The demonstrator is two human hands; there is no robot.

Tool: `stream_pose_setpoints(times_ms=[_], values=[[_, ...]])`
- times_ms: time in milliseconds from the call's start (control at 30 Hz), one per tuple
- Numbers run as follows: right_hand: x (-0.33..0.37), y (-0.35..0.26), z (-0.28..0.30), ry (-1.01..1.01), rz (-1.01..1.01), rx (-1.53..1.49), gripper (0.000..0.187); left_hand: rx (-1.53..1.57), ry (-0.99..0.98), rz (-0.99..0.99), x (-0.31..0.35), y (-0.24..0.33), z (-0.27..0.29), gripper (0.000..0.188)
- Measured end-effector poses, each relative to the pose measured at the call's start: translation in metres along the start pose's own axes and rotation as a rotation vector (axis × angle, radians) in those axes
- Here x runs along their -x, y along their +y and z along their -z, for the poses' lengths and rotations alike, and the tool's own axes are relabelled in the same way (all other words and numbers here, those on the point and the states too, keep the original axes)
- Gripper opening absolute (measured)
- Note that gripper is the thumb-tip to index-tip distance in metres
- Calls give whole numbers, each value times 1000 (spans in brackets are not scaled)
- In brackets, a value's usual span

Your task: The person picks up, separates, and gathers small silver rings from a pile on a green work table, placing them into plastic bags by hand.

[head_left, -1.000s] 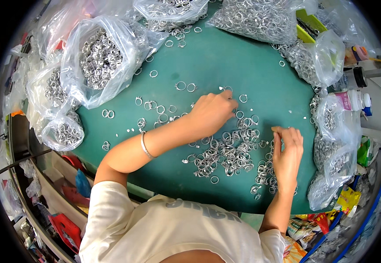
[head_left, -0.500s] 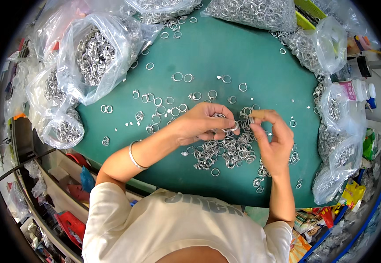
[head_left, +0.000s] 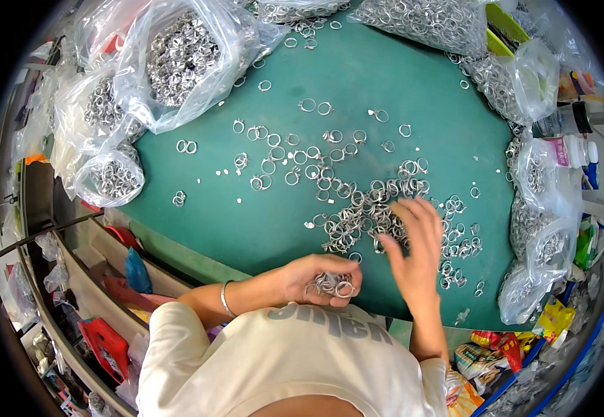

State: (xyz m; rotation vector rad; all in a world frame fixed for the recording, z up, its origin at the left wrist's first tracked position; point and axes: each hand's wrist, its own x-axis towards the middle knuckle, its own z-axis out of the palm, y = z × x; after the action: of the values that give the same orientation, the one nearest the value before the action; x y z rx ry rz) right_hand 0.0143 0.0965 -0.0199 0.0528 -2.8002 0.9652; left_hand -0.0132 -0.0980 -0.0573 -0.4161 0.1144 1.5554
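Close to my body at the table's near edge, my left hand (head_left: 303, 273) is curled, palm up, around a handful of silver-coloured metal rings (head_left: 334, 284). A bangle sits on that wrist. My right hand (head_left: 420, 238) is over the right side of a heaped pile of rings (head_left: 359, 214), its thumb and fingers spread apart. Its fingertips touch or hover at the pile's edge; which of these I cannot tell. Single rings (head_left: 274, 152) are scattered to the left of the pile and beyond it. A looser cluster of rings (head_left: 465, 247) lies right of my right hand.
The green tabletop (head_left: 197, 233) carries small white bits. Clear plastic bags full of rings stand along the left (head_left: 138, 104), far (head_left: 420, 24) and right (head_left: 524, 215) edges. A white bottle (head_left: 569, 151) is at the right. Shelving with a red plastic item (head_left: 103, 347) is lower left.
My left hand has drawn back from the pile toward my body, carrying rings. My right hand has lowered and opened over the pile. The view has shifted slightly.
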Motion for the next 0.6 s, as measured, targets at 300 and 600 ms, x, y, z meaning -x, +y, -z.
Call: stream_pose_setpoints(times_ms=[300, 600], values=[[17, 16, -2, -22, -141, 349, 33, -384, 148, -200, 14, 3, -5, 34], [-5, 3, -35, 74, -73, 247, 16, -1942, 798, -1148, -12, 55, -22, 16]])
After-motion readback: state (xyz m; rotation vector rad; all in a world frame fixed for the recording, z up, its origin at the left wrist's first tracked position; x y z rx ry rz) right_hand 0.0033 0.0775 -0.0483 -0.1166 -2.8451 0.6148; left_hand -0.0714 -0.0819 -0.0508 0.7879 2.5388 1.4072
